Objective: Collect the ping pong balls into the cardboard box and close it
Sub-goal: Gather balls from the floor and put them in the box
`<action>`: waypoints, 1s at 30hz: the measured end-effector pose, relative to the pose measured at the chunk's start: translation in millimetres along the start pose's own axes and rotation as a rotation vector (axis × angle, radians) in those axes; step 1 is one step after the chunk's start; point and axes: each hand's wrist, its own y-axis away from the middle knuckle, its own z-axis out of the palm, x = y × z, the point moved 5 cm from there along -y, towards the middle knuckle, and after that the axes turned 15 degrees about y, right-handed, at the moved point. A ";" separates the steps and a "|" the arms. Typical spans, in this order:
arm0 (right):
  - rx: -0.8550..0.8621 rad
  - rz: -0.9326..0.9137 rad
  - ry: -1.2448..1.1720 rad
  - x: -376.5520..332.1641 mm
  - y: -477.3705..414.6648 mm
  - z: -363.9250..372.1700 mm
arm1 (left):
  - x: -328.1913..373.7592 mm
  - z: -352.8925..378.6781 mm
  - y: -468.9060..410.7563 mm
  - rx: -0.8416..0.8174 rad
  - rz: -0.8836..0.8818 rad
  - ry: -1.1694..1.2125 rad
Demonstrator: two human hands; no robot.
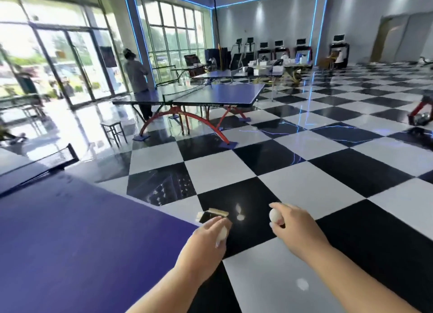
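A small cardboard box point(212, 215) is seen at the corner of the near surface point(82, 230), left of the floor point(293, 183). A second table point(210, 93) is placed farther back, with a stool point(114, 129) to its left.

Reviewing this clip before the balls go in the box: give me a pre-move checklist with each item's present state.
1. Right hand holds a ping pong ball: ok, a white ball shows between the fingers.
2. Left hand holds a ball: ok, something white shows under the fingers, though blurred.
3. Cardboard box within view: ok, just ahead of the left hand, at the corner of the blue table.
4. Box open to take balls: ok, flaps look raised and the inside dark.
5. Balls already in the box: cannot tell.
6. More balls left to collect: cannot tell; the white spots on the floor may be reflections.
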 end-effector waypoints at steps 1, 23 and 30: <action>-0.008 -0.023 0.000 0.3 -21.7 6.6 | -7.5 1.2 -21.2 0.014 -0.009 -0.007; -0.345 -0.260 0.021 57.7 -498.5 227.3 | -262.3 100.7 -399.6 0.082 -0.514 0.006; -0.583 -0.438 0.090 69.1 -585.5 364.0 | -364.0 157.2 -439.7 0.213 -0.782 0.072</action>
